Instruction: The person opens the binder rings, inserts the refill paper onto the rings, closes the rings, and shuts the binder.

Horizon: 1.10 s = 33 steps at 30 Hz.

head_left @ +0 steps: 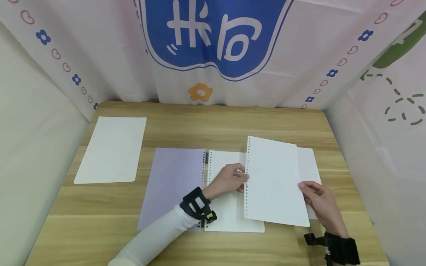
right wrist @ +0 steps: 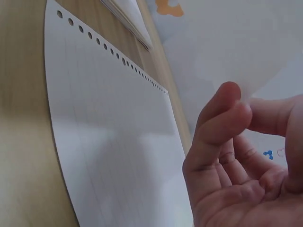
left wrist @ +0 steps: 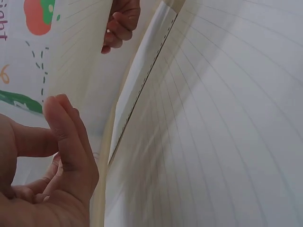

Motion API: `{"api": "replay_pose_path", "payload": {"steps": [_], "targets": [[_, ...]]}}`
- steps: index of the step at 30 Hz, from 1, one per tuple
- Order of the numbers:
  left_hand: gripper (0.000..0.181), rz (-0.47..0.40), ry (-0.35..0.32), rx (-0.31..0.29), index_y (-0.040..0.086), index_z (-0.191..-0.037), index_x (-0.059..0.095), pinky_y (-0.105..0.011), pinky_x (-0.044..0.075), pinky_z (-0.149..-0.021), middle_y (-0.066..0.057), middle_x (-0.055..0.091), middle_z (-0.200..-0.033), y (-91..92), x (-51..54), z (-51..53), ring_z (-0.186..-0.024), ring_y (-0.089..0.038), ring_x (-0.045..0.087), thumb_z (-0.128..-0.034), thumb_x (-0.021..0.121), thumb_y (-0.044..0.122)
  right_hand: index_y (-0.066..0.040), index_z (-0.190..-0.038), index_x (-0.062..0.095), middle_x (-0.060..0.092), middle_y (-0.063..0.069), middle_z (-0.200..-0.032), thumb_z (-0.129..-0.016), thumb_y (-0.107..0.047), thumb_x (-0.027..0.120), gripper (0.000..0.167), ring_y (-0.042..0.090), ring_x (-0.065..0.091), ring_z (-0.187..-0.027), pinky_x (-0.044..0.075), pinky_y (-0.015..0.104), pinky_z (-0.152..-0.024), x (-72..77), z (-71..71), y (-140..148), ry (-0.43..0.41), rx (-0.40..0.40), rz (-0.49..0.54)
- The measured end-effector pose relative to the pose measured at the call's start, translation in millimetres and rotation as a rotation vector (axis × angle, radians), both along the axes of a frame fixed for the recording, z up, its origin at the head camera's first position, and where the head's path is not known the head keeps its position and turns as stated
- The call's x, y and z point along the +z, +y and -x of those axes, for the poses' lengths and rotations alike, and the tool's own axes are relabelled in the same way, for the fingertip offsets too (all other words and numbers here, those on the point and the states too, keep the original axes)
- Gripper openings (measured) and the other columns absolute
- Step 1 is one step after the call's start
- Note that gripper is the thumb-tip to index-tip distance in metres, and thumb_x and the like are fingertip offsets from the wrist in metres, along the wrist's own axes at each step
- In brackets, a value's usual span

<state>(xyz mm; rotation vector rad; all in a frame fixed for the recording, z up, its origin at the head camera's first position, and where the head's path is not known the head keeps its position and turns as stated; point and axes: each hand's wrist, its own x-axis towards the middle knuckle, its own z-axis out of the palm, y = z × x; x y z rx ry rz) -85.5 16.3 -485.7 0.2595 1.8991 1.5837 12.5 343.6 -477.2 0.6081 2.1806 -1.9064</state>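
A white loose-leaf sheet [head_left: 273, 181] with a row of punched holes down its left side is held above the table. My left hand [head_left: 227, 179] pinches its holed edge between thumb and fingers. At the opposite edge, my right hand [head_left: 321, 201] pinches the paper too. Below lies an opened notebook, its purple cover [head_left: 173, 184] to the left and white lined pages [head_left: 221, 216] to the right, partly hidden by the left arm and raised sheet. Another holed sheet [right wrist: 109, 109] rests flat on the table under the right hand, mostly covered in the head view.
White lined paper [head_left: 111, 149] lies at the far left of the wooden table [head_left: 100, 207]. A printed curtain [head_left: 116, 55] hangs behind the table's back edge. Pale cloth walls [head_left: 36, 122] stand on both sides.
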Motion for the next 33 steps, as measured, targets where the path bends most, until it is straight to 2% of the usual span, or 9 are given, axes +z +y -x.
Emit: {"api": "replay_pose_path", "payload": {"steps": [5,9,12,17,19,24,28,30,33], "targets": [[0.012,0.035,0.036,-0.012,0.008,-0.112,0.066,-0.034,0.062,-0.066,-0.003,0.078,-0.086,-16.8,3.8,-3.2,-0.067,-0.018,0.074,-0.1055,0.066,0.018,-0.008,-0.115,0.073,0.071,-0.01,-0.085,-0.105,-0.029,0.071,0.024,0.007,0.058,-0.073,0.055,0.022,-0.067,-1.0,4.9,-14,-0.019,0.057,-0.036],[0.018,0.089,0.066,-0.003,0.008,-0.118,0.067,-0.032,0.058,-0.064,-0.001,0.077,-0.088,-26.3,7.1,-6.9,-0.07,-0.019,0.074,-0.1062,0.066,0.021,-0.005,-0.113,0.073,0.069,-0.009,-0.079,-0.105,-0.025,0.071,0.022,0.007,0.051,-0.066,0.049,0.021,-0.062,-5.0,8.4,-25,-0.009,0.054,-0.023],[0.021,0.128,0.098,0.003,0.009,-0.121,0.067,-0.032,0.056,-0.064,-0.002,0.078,-0.089,-35.5,7.4,-8.9,-0.073,-0.022,0.074,-0.1065,0.066,0.024,-0.003,-0.114,0.073,0.073,-0.01,-0.083,-0.105,-0.025,0.072,0.024,0.005,0.056,-0.07,0.051,0.02,-0.065,-8.3,10.4,-34,-0.012,0.048,-0.026],[0.033,0.221,0.191,0.027,0.01,-0.13,0.066,-0.035,0.057,-0.076,-0.003,0.077,-0.106,-54.1,6.8,-11.1,-0.088,-0.018,0.074,-0.1061,0.066,0.032,-0.001,-0.122,0.071,0.078,-0.012,-0.097,-0.106,-0.027,0.07,0.03,0.004,0.067,-0.088,0.058,0.02,-0.079,-12.7,13.3,-48,-0.038,0.07,-0.039],[0.037,0.26,0.237,0.047,0.011,-0.136,0.063,-0.035,0.057,-0.079,-0.004,0.075,-0.116,-61.1,7.5,-11.8,-0.092,-0.016,0.072,-0.106,0.066,0.033,0.002,-0.124,0.07,0.079,-0.012,-0.098,-0.106,-0.025,0.07,0.032,0.005,0.067,-0.089,0.058,0.021,-0.08,-14.0,14.4,-55,-0.041,0.07,-0.038],[0.05,0.384,0.333,0.091,0.01,-0.148,0.053,-0.033,0.055,-0.075,-0.006,0.066,-0.131,-74.7,8.1,-15.0,-0.092,-0.017,0.064,-0.1057,0.067,0.032,0.005,-0.125,0.069,0.079,-0.009,-0.098,-0.105,-0.024,0.071,0.035,0.007,0.068,-0.088,0.059,0.023,-0.079,-17.3,16.8,-70,-0.042,0.081,-0.034],[0.059,0.474,0.419,0.049,0.004,-0.153,0.048,-0.037,0.054,-0.089,-0.013,0.056,-0.142,-80.1,7.4,-19.8,-0.11,-0.021,0.058,-0.1053,0.067,0.033,0.005,-0.126,0.069,0.08,-0.008,-0.099,-0.105,-0.024,0.071,0.036,0.009,0.069,-0.088,0.059,0.024,-0.078,-19.9,17.8,-79,-0.058,0.096,-0.034],[0.061,0.491,0.456,0.026,0.002,-0.154,0.047,-0.041,0.053,-0.099,-0.018,0.052,-0.146,-81.7,7.2,-22.0,-0.12,-0.026,0.055,-0.1052,0.068,0.032,0.004,-0.126,0.069,0.08,-0.007,-0.098,-0.105,-0.024,0.071,0.036,0.01,0.069,-0.086,0.059,0.024,-0.077,-21.1,18.1,-83,-0.064,0.101,-0.039],[0.064,0.509,0.48,0.025,0.0,-0.155,0.045,-0.048,0.049,-0.109,-0.021,0.046,-0.153,-83.9,7.4,-24.3,-0.132,-0.032,0.049,-0.1047,0.068,0.032,0.003,-0.125,0.07,0.08,-0.005,-0.095,-0.105,-0.026,0.072,0.036,0.012,0.066,-0.08,0.057,0.025,-0.074,-22.9,18.6,-87,-0.069,0.105,-0.046]]}}
